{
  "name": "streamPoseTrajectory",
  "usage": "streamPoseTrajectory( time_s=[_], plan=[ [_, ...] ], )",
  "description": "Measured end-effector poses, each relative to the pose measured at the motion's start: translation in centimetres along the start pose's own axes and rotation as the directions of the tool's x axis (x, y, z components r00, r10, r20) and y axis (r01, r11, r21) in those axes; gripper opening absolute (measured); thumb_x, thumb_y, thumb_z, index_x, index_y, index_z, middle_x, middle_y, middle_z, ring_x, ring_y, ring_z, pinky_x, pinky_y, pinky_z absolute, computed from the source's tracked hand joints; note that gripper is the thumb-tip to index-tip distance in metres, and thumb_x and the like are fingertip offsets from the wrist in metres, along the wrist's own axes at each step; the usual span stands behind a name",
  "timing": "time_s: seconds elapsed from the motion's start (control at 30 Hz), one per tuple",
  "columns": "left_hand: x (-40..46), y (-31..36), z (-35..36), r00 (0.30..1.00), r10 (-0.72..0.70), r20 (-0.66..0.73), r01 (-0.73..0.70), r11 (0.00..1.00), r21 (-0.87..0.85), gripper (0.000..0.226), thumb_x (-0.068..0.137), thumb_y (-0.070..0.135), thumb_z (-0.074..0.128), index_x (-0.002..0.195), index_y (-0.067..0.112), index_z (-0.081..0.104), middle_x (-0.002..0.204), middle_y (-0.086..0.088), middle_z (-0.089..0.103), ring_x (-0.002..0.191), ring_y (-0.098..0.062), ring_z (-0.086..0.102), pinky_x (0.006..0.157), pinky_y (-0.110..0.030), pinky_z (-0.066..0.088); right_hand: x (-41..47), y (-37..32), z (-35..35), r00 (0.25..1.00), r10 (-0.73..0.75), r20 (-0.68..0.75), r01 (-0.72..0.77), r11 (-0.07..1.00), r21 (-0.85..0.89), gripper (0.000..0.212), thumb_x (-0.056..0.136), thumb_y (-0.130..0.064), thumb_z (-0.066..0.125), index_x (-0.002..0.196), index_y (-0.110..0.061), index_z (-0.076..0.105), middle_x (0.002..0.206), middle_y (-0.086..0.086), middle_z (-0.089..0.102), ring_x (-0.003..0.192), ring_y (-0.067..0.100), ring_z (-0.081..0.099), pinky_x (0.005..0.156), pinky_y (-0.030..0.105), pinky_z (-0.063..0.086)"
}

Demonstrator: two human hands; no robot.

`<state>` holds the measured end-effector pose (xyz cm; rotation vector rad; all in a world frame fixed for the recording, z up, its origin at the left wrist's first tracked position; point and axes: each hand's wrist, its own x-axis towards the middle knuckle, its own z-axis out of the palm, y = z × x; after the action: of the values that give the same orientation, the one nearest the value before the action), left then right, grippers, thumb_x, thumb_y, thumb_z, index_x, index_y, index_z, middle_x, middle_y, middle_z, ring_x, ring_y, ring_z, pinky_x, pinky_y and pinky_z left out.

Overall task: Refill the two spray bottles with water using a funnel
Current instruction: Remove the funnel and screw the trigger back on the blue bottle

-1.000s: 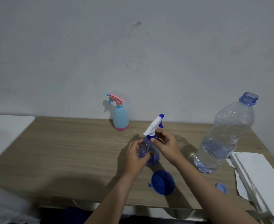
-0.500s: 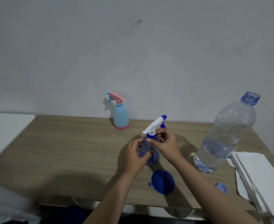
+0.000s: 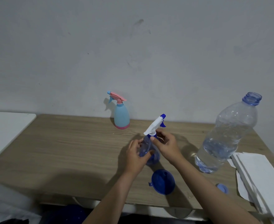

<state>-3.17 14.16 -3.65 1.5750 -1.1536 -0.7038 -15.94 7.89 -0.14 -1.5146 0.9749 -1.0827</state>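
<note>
Blue funnel (image 3: pixel 163 181) lies near the table's (image 3: pixel 60 151) front edge. Behind it, the left hand (image 3: pixel 135 156) grips the clear spray bottle's (image 3: pixel 146 148) body while the right hand (image 3: pixel 167 146) pinches its neck. Farther back stands the pale blue spray bottle (image 3: pixel 121 116); the water bottle (image 3: pixel 226 136) stands uncapped toward the right edge.

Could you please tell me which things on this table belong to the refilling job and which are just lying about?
For the job: clear blue spray bottle, pink and blue spray bottle, blue funnel, big water bottle, its cap.
Lying about: white papers, white surface.
</note>
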Motion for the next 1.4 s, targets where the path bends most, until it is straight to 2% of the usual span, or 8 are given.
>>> streamPoseTrajectory(
  time_s=[0.2,0.33,0.43,0.73,0.97,1.1,1.23,1.4],
  plan=[
    [-0.1,0.4,0.0,1.000,0.008,-0.017,-0.009,0.999,-0.041,0.050,0.069,0.025,0.084,0.112,0.018,0.060,0.108,0.007,0.062,0.102,-0.004,0.059,0.075,-0.010,0.051,0.0,0.1,1.1,0.990,0.067,-0.124,-0.065,0.998,0.015,0.040,0.069,-0.015,0.084,0.099,-0.014,0.058,0.101,0.000,0.068,0.096,0.010,0.064,0.082,0.023,0.051],
    [0.0,0.3,0.0,1.000,0.003,-0.016,-0.004,0.999,-0.048,0.047,0.068,0.029,0.085,0.108,0.025,0.059,0.110,0.007,0.062,0.104,-0.006,0.060,0.079,-0.021,0.056,0.0,0.4,0.5,1.000,0.015,-0.027,-0.015,1.000,-0.025,0.036,0.080,-0.006,0.073,0.113,-0.014,0.061,0.112,0.003,0.067,0.106,0.016,0.063,0.093,0.034,0.051],
    [0.0,0.2,0.1,1.000,-0.009,-0.018,0.008,0.999,-0.037,0.049,0.068,0.029,0.085,0.109,0.022,0.060,0.110,0.006,0.062,0.104,-0.006,0.060,0.077,-0.018,0.055,-0.1,0.1,0.5,0.999,-0.018,-0.027,0.016,0.995,-0.096,0.027,0.081,-0.005,0.070,0.107,-0.014,0.066,0.107,0.002,0.068,0.103,0.015,0.063,0.094,0.037,0.051],
    [-0.1,0.5,0.1,1.000,-0.006,-0.013,0.005,0.999,-0.049,0.049,0.069,0.023,0.084,0.112,0.017,0.060,0.110,0.005,0.062,0.103,-0.007,0.059,0.071,-0.009,0.051,-0.5,-1.0,0.6,1.000,-0.002,-0.028,0.000,0.997,-0.072,0.037,0.079,-0.005,0.073,0.107,-0.026,0.062,0.105,-0.012,0.068,0.098,0.000,0.062,0.086,0.024,0.051],
    [-0.1,0.4,0.2,0.999,-0.001,-0.039,-0.001,0.999,-0.046,0.052,0.067,0.020,0.085,0.112,0.009,0.062,0.106,-0.002,0.063,0.100,-0.012,0.062,0.071,-0.010,0.051,-0.4,-1.0,1.2,0.991,0.030,-0.132,-0.022,0.998,0.063,0.036,0.072,0.003,0.076,0.098,-0.023,0.068,0.098,-0.001,0.073,0.094,0.014,0.069,0.085,0.027,0.054],
    [-0.1,0.4,0.4,0.998,0.016,-0.063,-0.017,1.000,-0.015,0.050,0.065,0.021,0.086,0.108,0.009,0.064,0.104,-0.005,0.063,0.097,-0.016,0.063,0.072,-0.017,0.054,-0.3,-1.1,1.4,0.986,0.011,-0.166,0.002,0.997,0.079,0.037,0.069,0.005,0.078,0.095,-0.019,0.070,0.091,-0.002,0.074,0.086,0.009,0.069,0.078,0.019,0.052],
    [0.0,0.6,0.3,0.999,0.003,-0.050,-0.003,1.000,0.008,0.048,0.067,0.017,0.084,0.109,0.010,0.063,0.107,-0.003,0.062,0.099,-0.014,0.061,0.070,-0.011,0.051,-0.7,-1.3,1.9,0.979,-0.019,-0.201,0.036,0.996,0.078,0.040,0.070,0.006,0.076,0.089,-0.028,0.068,0.085,-0.012,0.072,0.082,0.002,0.067,0.077,0.015,0.050],
    [0.1,1.1,0.2,0.997,-0.071,0.015,0.070,0.996,0.048,0.046,0.071,0.018,0.081,0.109,0.011,0.056,0.112,-0.002,0.059,0.096,-0.004,0.058,0.064,-0.002,0.044,-2.0,-0.8,2.5,0.912,-0.033,-0.409,0.010,0.998,-0.057,0.052,0.066,-0.019,0.086,0.107,-0.023,0.055,0.111,-0.007,0.058,0.102,0.005,0.056,0.088,0.017,0.045]
  ],
)
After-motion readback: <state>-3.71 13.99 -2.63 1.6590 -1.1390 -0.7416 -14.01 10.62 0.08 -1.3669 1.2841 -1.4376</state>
